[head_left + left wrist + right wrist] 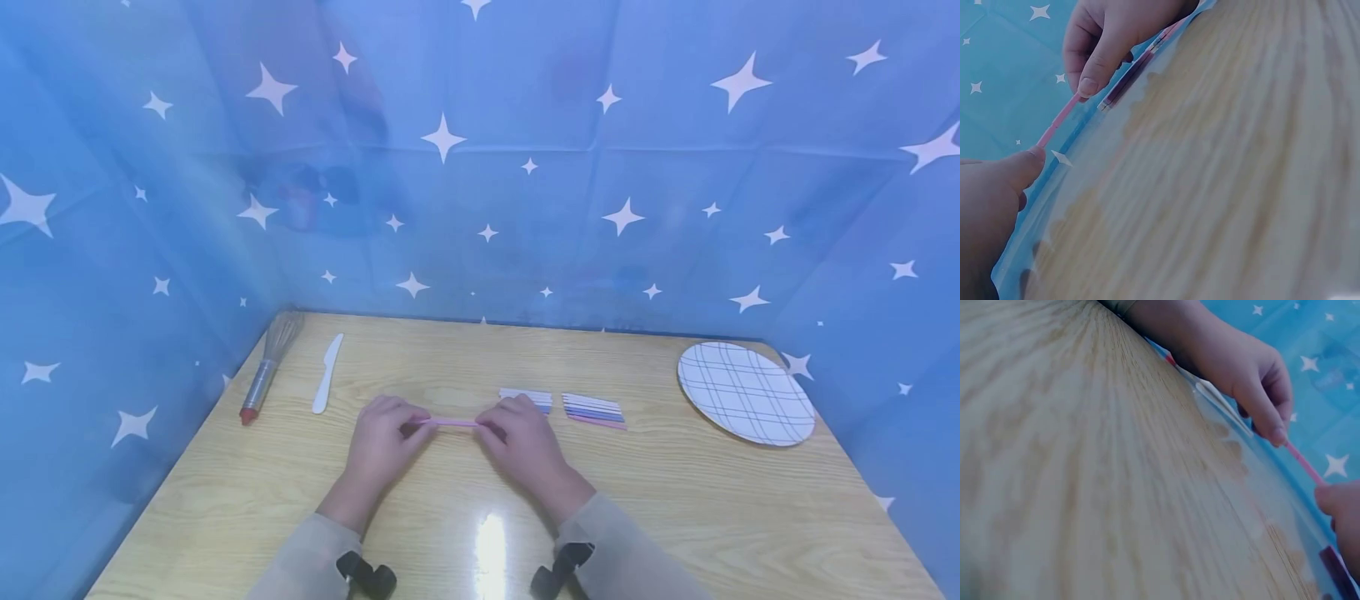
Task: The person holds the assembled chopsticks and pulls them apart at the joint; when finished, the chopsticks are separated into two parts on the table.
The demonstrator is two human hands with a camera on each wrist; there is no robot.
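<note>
Both hands pinch a thin pink straw-like stick (455, 422) between thumb and fingers, one hand at each end, and it lies nearly level across the gap. In the head view my left hand (382, 437) has the left end and my right hand (525, 442) the right. The left wrist view gives the stick (1057, 122) a small mark or kink partway along. Just behind the right hand, a row of similar sticks (534, 397) in white, purple and pink is partly covered by its fingers. A second such row (594, 410) lies to its right.
On the wooden table (450, 492), a whisk (266, 371) with a red-tipped handle and a white plastic knife (327, 375) lie at the left. A white checked plate (746, 392) sits at the far right edge. Behind hangs a blue curtain (525, 208) with stars.
</note>
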